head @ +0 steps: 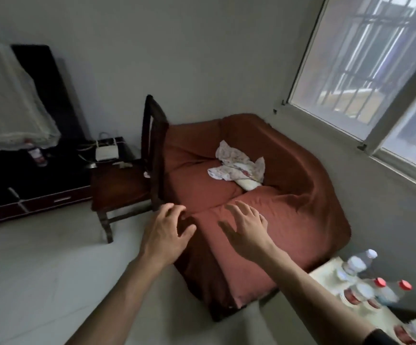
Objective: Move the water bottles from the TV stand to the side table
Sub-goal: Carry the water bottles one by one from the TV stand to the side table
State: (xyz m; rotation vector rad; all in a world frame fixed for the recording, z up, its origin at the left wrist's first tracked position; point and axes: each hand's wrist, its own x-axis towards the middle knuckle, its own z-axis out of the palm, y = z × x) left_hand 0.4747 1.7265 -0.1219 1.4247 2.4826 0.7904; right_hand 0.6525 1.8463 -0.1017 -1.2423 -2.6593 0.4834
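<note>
I have both hands out in front of me, over the edge of the rust-red covered armchair [264, 195]. My left hand [167, 235] hangs with fingers loosely curled, holding nothing; my right hand [245, 230] is spread flat, also empty. One clear plastic water bottle with a red label [36, 154] stands on the dark TV stand [35, 185] at far left. Several clear bottles [366, 282] — some red-capped, one white-capped — sit on the pale tabletop of the side table [326, 272] at lower right, blurred.
</note>
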